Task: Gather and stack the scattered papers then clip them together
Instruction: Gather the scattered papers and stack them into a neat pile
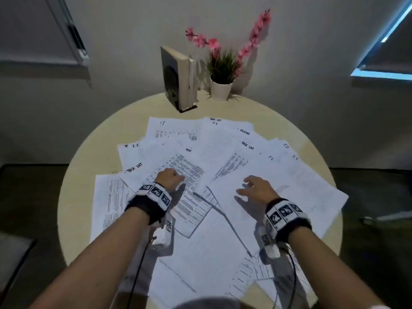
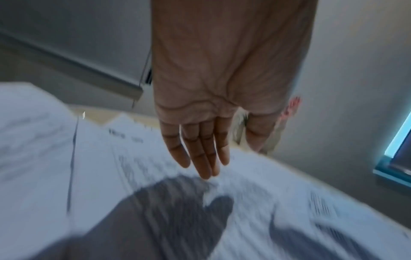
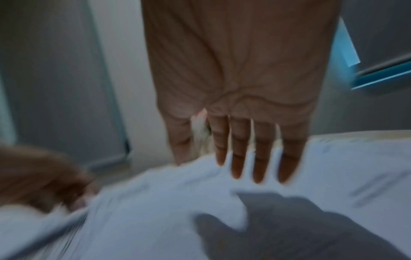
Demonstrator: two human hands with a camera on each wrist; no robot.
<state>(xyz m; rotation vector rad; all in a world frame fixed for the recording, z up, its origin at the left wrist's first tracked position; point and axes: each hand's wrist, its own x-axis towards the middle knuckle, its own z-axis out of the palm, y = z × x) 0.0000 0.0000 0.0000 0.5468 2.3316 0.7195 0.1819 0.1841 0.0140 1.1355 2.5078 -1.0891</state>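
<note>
Several white printed papers (image 1: 223,152) lie fanned and overlapping across a round beige table (image 1: 89,152). My left hand (image 1: 170,178) hovers over a densely printed sheet left of centre. In the left wrist view its fingers (image 2: 200,149) are straight and close together, their tips at or just above the papers (image 2: 111,167). My right hand (image 1: 254,188) is over a blank-looking sheet right of centre, its fingers (image 3: 249,158) straight and spread above the papers (image 3: 155,202). Neither hand holds anything. Both wrist views are blurred.
Upright books (image 1: 178,79) and a white pot with a green plant and pink flowers (image 1: 220,88) stand at the table's far edge. A small wire-like thing, maybe a clip (image 1: 114,172), lies by the papers' left side. Some sheets overhang the near edge.
</note>
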